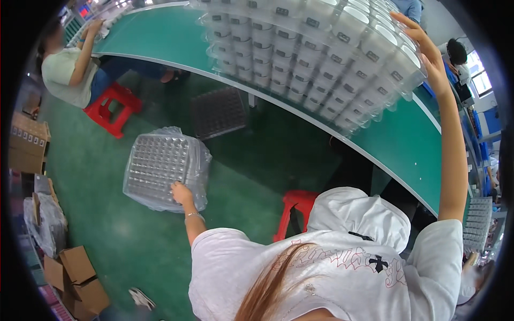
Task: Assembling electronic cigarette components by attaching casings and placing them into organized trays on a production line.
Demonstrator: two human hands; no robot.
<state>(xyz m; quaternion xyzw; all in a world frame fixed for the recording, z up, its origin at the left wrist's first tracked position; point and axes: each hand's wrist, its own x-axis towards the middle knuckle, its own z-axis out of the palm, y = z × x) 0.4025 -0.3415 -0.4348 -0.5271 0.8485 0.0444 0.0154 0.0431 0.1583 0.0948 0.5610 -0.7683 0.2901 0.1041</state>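
My left hand [183, 193] reaches down to the floor, its fingers closed on the near right edge of a transparent plastic tray [160, 166]. That tray has rows of moulded pockets and tops a stack wrapped in a loose clear plastic bag [201, 160]. A tall stack of similar trays [300, 59] rises from the green table, with white round pieces in the pockets of the top one. Against this stack's right upper edge lies my right hand [428, 51], fingers stretched out and apart. What lies under the left fingers is partly hidden.
A dark pocketed tray [218, 112] lies on the floor by the green table [155, 32]. Red stools stand beside me [294, 211] and under a seated person [69, 69] at far left. Cardboard boxes [80, 275] sit lower left. Another tray stack [477, 222] stands far right.
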